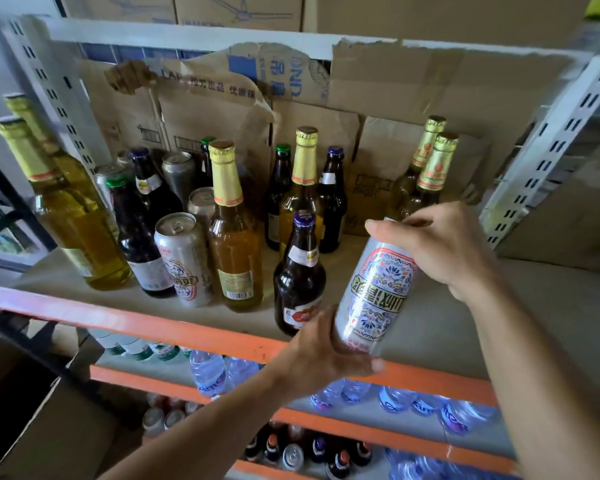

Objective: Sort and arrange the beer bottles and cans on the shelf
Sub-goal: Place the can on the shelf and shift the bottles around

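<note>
Both hands share one beer can (pixel 378 292), lifted clear of the shelf (pixel 499 323) just above its front edge. The left hand (pixel 319 355) cups the lower end from underneath, with its fingers curled round the base. The right hand (pixel 440 247) wraps over the upper end, with its fingers bent round the rim. The can leans, its top tipped up toward the right hand and its base dropped into the left. This end-to-end hold probably serves to turn the can and check its label before it gets a place. The lettering seems to read the wrong way up, so the can may need flipping.

The can is tall and silver and catches a glossy streak of light. Its body carries a dense ornamental band in red, blue and white around a panel of dark characters.

Just left of the left hand, a short brown bottle (pixel 298 282) stands at the shelf front. Beyond it are a gold-foiled amber bottle (pixel 234 244) and a matching can (pixel 184 261), which stands upright among mixed bottles. That can looks like the natural partner for the held one. Behind the right hand, two gold-foiled bottles (pixel 426 174) stand together, and bare shelf lies below and to the right of that hand. Torn cardboard (pixel 378 91) lines the back of the shelf. Under both hands, water bottles (pixel 395 396) fill the shelf level below.
</note>
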`<state>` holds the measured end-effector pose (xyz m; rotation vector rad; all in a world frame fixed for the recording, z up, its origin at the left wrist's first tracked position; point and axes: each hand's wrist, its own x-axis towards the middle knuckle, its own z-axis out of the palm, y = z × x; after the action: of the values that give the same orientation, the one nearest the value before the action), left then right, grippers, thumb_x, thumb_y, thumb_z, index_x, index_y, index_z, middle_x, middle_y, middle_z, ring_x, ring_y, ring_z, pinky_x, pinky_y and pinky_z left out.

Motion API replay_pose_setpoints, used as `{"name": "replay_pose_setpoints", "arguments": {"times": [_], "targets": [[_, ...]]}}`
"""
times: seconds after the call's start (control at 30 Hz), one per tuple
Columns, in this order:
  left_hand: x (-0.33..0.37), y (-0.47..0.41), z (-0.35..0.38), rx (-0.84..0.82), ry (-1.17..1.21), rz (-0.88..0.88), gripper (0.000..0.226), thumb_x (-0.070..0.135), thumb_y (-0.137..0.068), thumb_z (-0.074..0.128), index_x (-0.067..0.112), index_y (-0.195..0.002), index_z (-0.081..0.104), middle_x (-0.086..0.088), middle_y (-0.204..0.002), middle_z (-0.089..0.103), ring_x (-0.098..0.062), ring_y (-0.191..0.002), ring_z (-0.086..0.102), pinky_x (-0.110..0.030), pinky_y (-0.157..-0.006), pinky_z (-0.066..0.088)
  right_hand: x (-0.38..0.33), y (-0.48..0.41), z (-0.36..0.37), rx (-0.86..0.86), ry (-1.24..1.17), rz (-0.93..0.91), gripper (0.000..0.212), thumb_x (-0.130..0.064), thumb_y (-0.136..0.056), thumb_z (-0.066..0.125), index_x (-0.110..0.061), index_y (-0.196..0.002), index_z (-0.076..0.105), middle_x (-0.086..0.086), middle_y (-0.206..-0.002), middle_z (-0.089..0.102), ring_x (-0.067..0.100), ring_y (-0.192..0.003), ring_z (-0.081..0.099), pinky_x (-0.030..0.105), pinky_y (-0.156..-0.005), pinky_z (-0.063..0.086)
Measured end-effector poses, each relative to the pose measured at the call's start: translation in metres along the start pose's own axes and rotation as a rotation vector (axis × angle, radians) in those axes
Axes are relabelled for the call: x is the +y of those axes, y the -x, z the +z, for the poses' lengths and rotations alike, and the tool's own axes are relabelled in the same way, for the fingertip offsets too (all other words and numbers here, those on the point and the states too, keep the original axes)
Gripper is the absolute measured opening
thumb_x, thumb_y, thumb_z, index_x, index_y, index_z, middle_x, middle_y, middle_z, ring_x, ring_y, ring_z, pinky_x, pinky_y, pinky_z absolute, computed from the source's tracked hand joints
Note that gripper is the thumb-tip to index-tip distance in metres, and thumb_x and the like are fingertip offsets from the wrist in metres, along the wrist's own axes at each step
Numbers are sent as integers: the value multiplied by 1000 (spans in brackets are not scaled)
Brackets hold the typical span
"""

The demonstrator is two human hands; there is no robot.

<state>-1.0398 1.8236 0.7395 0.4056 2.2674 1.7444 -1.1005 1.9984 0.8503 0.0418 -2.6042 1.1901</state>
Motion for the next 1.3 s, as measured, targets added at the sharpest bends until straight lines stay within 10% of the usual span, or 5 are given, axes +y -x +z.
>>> {"name": "replay_pose_setpoints", "arguments": {"times": [0.23,0.47,0.7,1.07,1.3], "targets": [[24,18,-1,-35,63,132,48,32,-67,81,2,-95,58,-24,-86,58,-14,-73,47,-44,-66,47,-4,5,-2,-122,-239,-30,80,-77,-63,61,2,-69,66,5,-51,57,14,-49,51,28,-53,37],[29,45,-10,-98,199,93,28,4,-76,72,9,-100,60,10,-83,61,-3,-75,55,-14,-69,46,-10,18,13,-253,-503,18,93,-71,-63,63,18,-91,61,11,-63,62,13,-56,58,21,-58,43],[30,69,-37,-150,236,43,33,26,-66,73,11,-95,65,3,-87,63,-11,-81,56,-22,-74,46,-35,42,36,-370,-816,101,30,-48,-69,74,-19,-69,79,2,-71,74,12,-63,69,20,-57,51],[16,116,-106,-180,259,-8,26,-15,-74,65,7,-87,60,15,-66,65,6,-59,58,-6,-58,44,-85,54,97,-480,-937,49,90,-73,-38,82,-2,-92,73,15,-85,70,24,-76,67,29,-64,53],[3,141,-159,0,252,-5,50,26,-65,76,-5,-101,61,-7,-88,65,-17,-79,58,-24,-70,49,-132,57,149,-591,-983,119,56,-65,-55,76,-21,-88,78,5,-84,74,19,-73,68,31,-66,47]]}}
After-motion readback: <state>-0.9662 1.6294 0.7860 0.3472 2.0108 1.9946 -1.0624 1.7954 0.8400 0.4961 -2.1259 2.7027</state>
